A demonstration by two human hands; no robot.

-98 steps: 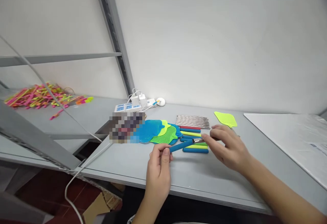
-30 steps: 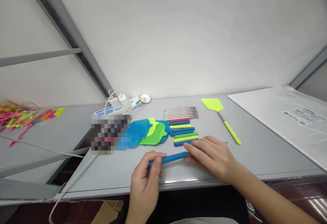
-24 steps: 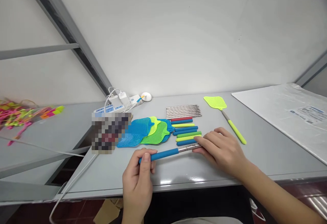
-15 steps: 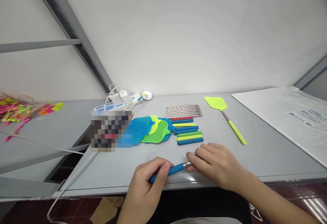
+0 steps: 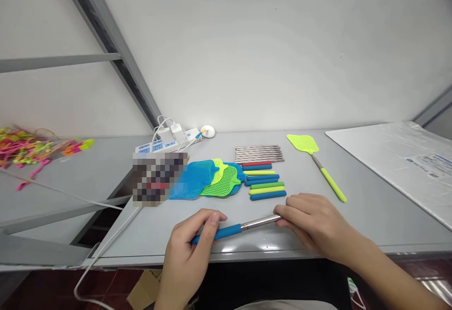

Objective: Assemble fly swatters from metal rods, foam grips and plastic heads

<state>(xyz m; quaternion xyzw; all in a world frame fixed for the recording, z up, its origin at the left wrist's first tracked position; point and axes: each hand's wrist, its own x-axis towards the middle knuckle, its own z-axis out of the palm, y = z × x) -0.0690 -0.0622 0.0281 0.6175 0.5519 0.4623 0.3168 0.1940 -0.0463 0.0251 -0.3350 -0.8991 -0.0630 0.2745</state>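
Observation:
My left hand [image 5: 192, 248] is closed around a blue handle sleeve [image 5: 228, 231] near the table's front edge. Out of the sleeve's right end comes a silver metal rod [image 5: 260, 222]. The rod's far end is pinched in the fingers of my right hand [image 5: 318, 225], which hide its tip. Just beyond lies a row of coloured handle sleeves [image 5: 267, 195], red, blue, yellow and green. Behind them several metal rods [image 5: 259, 153] lie side by side. Overlapping fly swatter heads [image 5: 221, 183] in blue, green and yellow rest left of the sleeves.
A whole yellow-green fly swatter [image 5: 332, 183] lies at the right, beside a large white wrapped board [image 5: 391, 159]. Power strips [image 5: 157, 147] with plugs and cables stand at the back left. A pixelated patch [image 5: 158, 180] covers something there. Colourful small items [image 5: 24, 152] lie far left.
My hands have moved apart, the left one leftward and the right one slightly rightward. Much more of the metal rod now shows between them. The camera view has shifted slightly.

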